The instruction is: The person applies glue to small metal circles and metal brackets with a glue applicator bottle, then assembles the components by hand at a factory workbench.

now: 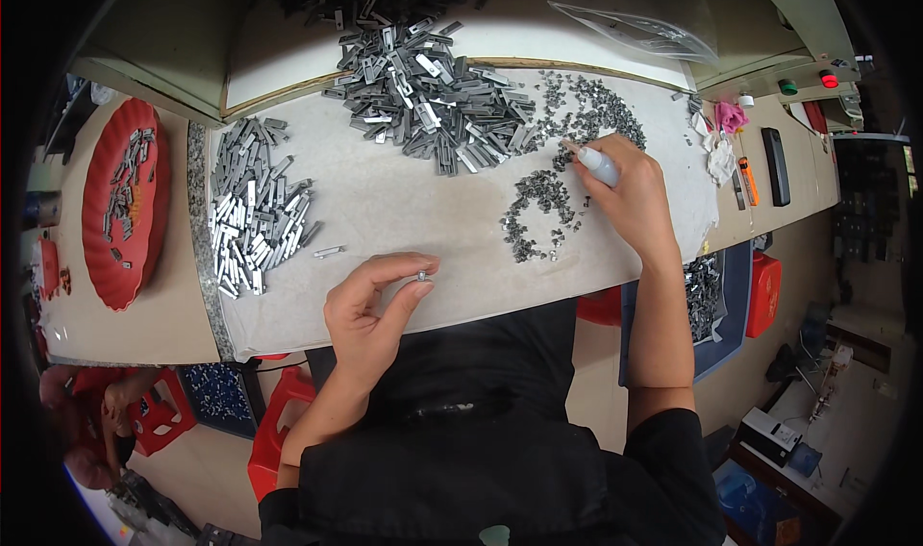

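Observation:
My left hand [370, 301] is closed, with a small metal part [422, 276] pinched between thumb and fingertips above the near edge of the table. My right hand [630, 190] is wrapped round a small translucent squeeze bottle [598, 166]. The bottle's narrow tip points up and left, at the edge of a scatter of tiny dark metal pieces [601, 109]. Just below it, more of these pieces form a loose ring [538, 195]. One slim metal strip [328, 252] lies alone, to the left of my left hand.
A big heap of slotted metal strips [423, 94] fills the table's far middle; another pile [255, 210] lies at left. Beyond it stands a red scalloped tray [120, 258]. At right are a pink cloth [731, 117], an orange cutter [748, 181] and a blue bin [735, 306].

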A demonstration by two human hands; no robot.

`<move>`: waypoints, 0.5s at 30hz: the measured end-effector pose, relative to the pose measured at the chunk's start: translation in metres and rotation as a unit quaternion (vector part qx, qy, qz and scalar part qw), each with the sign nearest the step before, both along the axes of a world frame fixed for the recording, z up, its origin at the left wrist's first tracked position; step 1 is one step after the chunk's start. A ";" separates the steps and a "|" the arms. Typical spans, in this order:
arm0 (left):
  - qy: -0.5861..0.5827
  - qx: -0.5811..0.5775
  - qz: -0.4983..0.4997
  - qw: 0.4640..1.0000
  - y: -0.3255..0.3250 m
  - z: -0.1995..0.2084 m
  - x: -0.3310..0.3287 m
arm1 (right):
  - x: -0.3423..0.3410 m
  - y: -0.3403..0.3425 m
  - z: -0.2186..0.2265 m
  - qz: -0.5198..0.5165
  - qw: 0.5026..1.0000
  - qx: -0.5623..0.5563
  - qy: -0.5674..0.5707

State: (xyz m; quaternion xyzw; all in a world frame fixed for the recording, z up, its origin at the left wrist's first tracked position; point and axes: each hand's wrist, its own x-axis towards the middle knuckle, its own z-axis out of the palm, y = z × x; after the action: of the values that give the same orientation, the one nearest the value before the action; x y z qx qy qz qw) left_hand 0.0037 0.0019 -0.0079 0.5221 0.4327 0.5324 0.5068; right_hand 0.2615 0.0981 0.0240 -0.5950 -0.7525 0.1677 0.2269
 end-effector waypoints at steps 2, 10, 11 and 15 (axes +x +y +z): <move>-0.001 0.002 -0.001 1.000 0.000 0.000 0.000 | 0.000 -0.001 0.002 0.012 0.999 -0.026 0.020; 0.003 0.004 -0.003 1.000 0.000 0.001 0.001 | 0.002 0.004 0.002 0.015 0.998 -0.010 0.066; 0.005 0.004 -0.003 1.000 0.000 0.000 0.000 | 0.002 0.005 0.003 0.027 0.998 -0.012 0.050; 0.004 0.006 -0.003 1.000 0.001 0.000 0.000 | 0.000 0.008 0.003 0.043 0.998 -0.021 0.028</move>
State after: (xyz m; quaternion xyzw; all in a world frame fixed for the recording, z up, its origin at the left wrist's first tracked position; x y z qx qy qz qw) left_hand 0.0038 0.0027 -0.0079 0.5287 0.4295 0.5314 0.5036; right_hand 0.2618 0.1059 0.0270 -0.5614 -0.7672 0.2101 0.2281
